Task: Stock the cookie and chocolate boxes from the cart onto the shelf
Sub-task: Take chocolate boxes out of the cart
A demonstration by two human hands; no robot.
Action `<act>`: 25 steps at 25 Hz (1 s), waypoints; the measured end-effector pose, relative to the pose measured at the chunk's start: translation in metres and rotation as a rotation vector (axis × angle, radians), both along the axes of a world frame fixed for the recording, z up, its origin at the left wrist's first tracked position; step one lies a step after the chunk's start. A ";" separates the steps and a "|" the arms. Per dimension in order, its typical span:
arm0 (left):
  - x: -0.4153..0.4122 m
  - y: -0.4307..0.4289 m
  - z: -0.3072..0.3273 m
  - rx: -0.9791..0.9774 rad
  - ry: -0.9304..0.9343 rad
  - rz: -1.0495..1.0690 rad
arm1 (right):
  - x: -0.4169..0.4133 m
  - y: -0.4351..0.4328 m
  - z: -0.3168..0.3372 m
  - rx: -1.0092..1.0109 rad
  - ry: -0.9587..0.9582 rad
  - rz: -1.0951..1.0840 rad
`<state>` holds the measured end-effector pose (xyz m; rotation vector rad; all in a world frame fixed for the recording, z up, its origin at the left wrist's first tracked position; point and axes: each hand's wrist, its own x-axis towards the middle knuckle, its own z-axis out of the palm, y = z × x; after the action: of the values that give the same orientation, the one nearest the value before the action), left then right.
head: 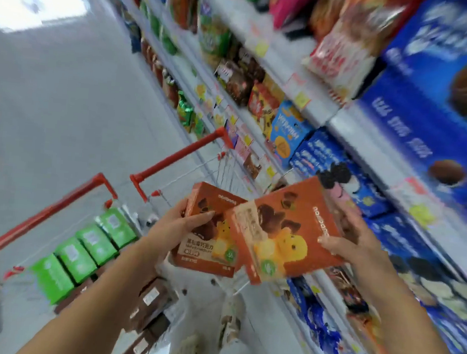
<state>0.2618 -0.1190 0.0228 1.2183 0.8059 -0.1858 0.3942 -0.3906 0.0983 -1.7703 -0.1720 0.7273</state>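
left forearm (97, 300): nearest the lens, it reached up from the bottom edge toward the boxes.
green boxes (78, 259): a row in the basket, well left of and below the left fingers, not in hand.
cart (177, 155): stood below and left of the left fingers, red handles up, its wire sides blurred.
brown packs (153, 299): lay in the cart under the left wrist, too blurred to tell their kind.
left hand (177, 225): gripped one box by its left edge, thumb across the front, fingers curled behind.
left orange box (202, 256): was in that grip, over the cart, front toward the camera.
right orange box (293, 224): was tilted, its left corner lapping in front of the other box's right edge. whether the two touched i could not tell.
right hand (359, 238): gripped the box's right edge, thumb on the front, fingers wrapped behind on the shelf side.
shelf (370, 149): ran just beyond the right fingers.
blue cookie boxes (322, 153): filled the tier above the right fingertips.
step in hand: likely carrying both boxes from cart to shelf.
doing it well: place the right box first, since it sat nearer the shelf. hold the left one back so the corners don't catch. set the base on the shelf lip, slide it in face out, and lift the thumb last.
open slot: none showed past the right fingers, so it probably needed finding first.
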 end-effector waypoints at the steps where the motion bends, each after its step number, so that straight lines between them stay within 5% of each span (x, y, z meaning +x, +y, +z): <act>1: 0.004 -0.004 0.021 -0.017 -0.035 -0.064 | -0.010 -0.009 0.021 0.049 0.036 0.030; 4: 0.014 -0.019 0.074 -0.063 -0.149 -0.255 | -0.037 -0.028 0.069 0.182 0.142 -0.008; 10: 0.022 -0.083 0.156 -0.203 -0.377 -0.597 | -0.089 -0.071 0.121 0.362 0.134 -0.473; 16: 0.029 -0.164 0.207 -0.168 -0.463 -0.668 | -0.126 -0.112 0.161 0.456 0.217 -0.645; 25: 0.049 -0.287 0.303 -0.228 -0.666 -0.701 | -0.143 -0.224 0.264 0.410 -0.188 -0.687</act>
<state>0.3106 -0.4061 0.3262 1.1971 -0.2350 -0.3998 0.2510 -0.6147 0.3626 -1.3678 0.1530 0.0205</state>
